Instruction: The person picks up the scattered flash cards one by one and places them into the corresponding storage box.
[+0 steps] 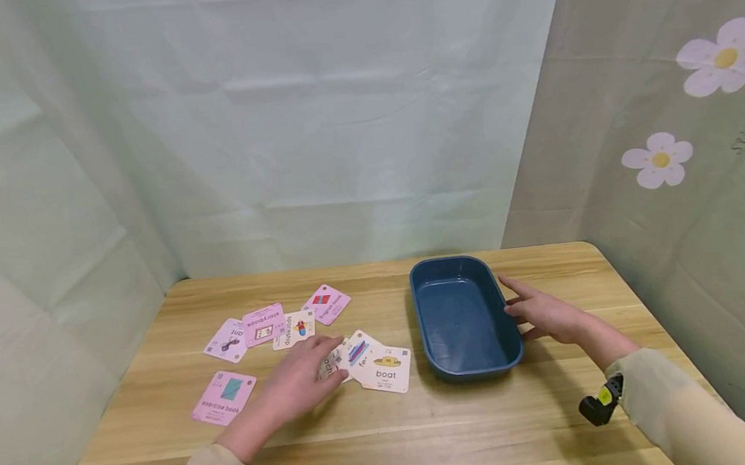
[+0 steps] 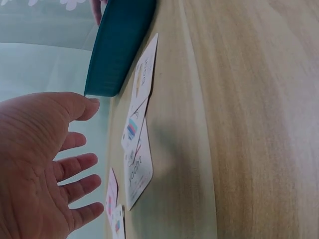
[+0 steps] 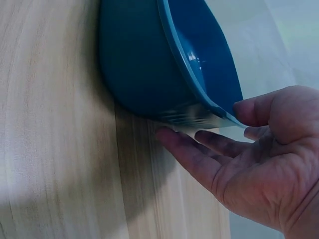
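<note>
My left hand (image 1: 306,377) hovers over the picture cards, fingers loosely bent and apart from the thumb; in the left wrist view nothing is between them. Nearest to it are a card partly reading "acht" (image 2: 138,172), a card with a blue and red ship (image 1: 359,350) and the overlapping "boat" card (image 1: 387,370). A dark blue rectangular bin (image 1: 467,324) stands right of these cards, hollow side up. At its right side is my right hand (image 1: 549,318), fingers spread along the outer wall. Its thumb (image 3: 254,110) meets the rim in the right wrist view.
Pink "exercise book" (image 1: 224,398), "storybook" (image 1: 264,324) and "English book" (image 1: 327,304) cards lie on the left of the wooden table (image 1: 447,450). White "ant" (image 1: 226,341) and "spaceship" (image 1: 294,330) cards lie among them. Curtains (image 1: 348,115) hang behind and beside the table.
</note>
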The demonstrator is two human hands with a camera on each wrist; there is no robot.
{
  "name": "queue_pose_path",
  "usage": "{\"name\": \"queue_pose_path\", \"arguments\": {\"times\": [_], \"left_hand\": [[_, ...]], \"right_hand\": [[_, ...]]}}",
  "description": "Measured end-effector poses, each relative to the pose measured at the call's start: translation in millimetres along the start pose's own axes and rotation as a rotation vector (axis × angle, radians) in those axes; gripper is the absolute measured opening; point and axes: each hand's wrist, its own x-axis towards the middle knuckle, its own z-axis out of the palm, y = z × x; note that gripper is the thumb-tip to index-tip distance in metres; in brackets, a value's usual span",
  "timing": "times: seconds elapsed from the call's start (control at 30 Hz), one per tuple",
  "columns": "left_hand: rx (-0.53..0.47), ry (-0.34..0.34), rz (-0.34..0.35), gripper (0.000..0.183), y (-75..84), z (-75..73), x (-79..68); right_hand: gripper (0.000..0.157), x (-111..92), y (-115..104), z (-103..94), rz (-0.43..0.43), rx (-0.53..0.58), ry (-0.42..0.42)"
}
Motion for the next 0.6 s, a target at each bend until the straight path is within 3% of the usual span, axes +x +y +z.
{"name": "queue_pose_path", "arguments": {"times": [0.23,0.6], "left_hand": [[0.029,-0.007,-0.010,0.059,1.0,5.8,2.1],[0.062,0.001,0.039,0.060,1.9,12.2,7.8]], "right_hand": [[0.062,-1.9,0.5,0.7,0.008,0.044,-0.026],[0.064,-0.8,2.9,1.9,0.027,0.071,-0.035]]}}
